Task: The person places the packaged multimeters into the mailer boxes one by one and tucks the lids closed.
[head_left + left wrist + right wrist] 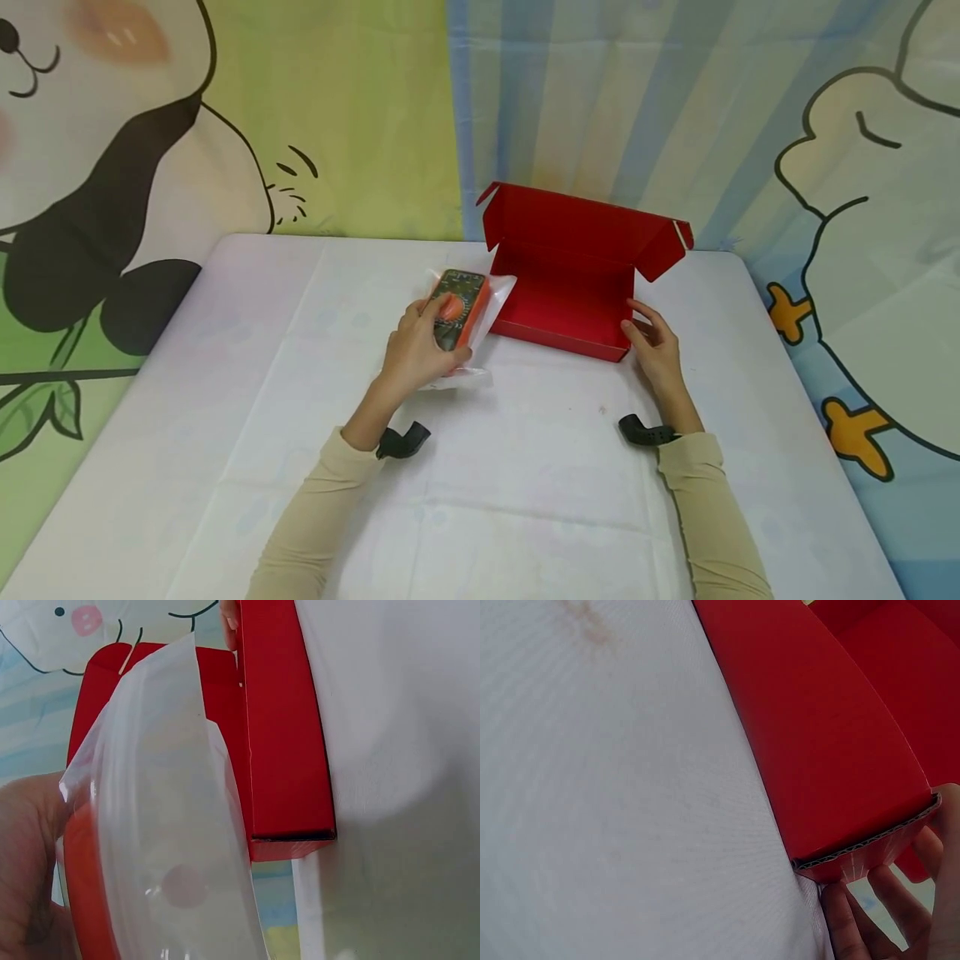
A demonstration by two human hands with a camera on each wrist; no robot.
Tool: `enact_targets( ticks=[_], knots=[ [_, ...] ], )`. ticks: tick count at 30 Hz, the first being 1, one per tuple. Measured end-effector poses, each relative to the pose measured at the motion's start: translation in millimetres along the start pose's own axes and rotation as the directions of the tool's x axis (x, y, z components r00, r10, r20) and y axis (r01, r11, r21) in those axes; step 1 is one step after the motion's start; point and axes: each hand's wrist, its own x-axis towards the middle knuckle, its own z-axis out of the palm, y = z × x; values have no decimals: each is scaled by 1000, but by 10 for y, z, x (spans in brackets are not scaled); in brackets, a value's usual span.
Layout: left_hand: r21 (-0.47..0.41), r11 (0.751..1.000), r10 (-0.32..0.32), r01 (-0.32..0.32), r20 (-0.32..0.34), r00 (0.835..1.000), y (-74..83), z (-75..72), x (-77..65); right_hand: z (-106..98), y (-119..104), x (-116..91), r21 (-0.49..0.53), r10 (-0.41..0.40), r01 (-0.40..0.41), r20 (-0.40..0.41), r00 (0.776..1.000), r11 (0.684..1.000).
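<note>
In the head view, my left hand [420, 346] grips a multimeter [459, 304] with a dark face, an orange dial and an orange edge, inside a clear plastic bag [498, 300]. The bag's pale back side fills the middle of the left wrist view, beside the red box. Just to the right stands a red cardboard box [558, 340], its lid raised at the back and its inside facing up. My right hand [656, 346] holds the box's right side near the front corner. Its fingers [840, 919] lie against the outer wall, with the thumb by the rim.
A white cloth [525, 500] covers the table under both arms. Behind the table hangs a printed curtain [360, 108] with cartoon animals, close to the raised lid [585, 221]. Black wrist devices [403, 440] sit on both wrists.
</note>
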Motion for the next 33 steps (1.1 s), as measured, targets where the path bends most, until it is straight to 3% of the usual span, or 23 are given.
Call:
enact_targets(
  ticks=[8,15,28,33],
  knots=[
    [5,998,55,-55,-3,998,40,66,19,-7,-49,3,28,14,-14,2,1000,1000],
    [56,995,87,-88,10,996,75,136,50,14,-317,-84,23,-7,7,16,1000,1000],
    [118,977,176,-176,13,984,151,259,134,0,-367,-113,41,12,-13,23,1000,999],
    [128,977,171,-173,23,985,176,285,156,10,-358,-97,41,1,-2,22,1000,999]
  ],
)
